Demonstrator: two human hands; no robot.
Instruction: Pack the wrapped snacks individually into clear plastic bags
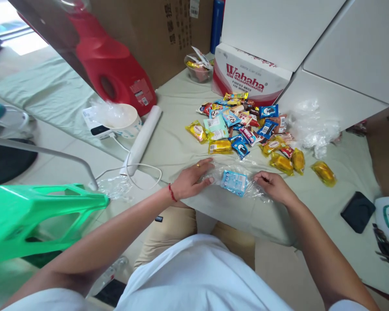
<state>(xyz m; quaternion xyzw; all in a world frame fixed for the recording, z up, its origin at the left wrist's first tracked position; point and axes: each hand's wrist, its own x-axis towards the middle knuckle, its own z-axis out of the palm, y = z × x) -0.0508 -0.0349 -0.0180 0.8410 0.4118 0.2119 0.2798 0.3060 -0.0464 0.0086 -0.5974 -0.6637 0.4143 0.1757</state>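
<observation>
- The desk [175,138], spread with a pale green cloth, carries most of the things and reaches close to the person's lap.
- A white cabinet [266,26] stands at the back right, and a brown cardboard box [139,39] at the back left.
- A green plastic stool [9,216] is at the far left, below desk height.
- A large red jug [113,65] stands in front of the cardboard box, near a white tub [129,121] and a white roll [145,138].
- A red and white Wahaha carton [249,77] stands against the cabinet, behind a loose heap of wrapped snacks [233,119].
- A crumpled pile of clear plastic [313,125] lies to the right of that heap.
- The left hand [191,179] rests at the left end of a clear bag [216,174], thumb and fingers spread apart.
- The right hand [274,185] pinches the bag's right end, its fingers closed narrowly on the film.
- The blue packet [234,182] lies between the two hands near the desk's front edge, just in front of the snacks; whether it is inside the bag or under it, I cannot tell.
</observation>
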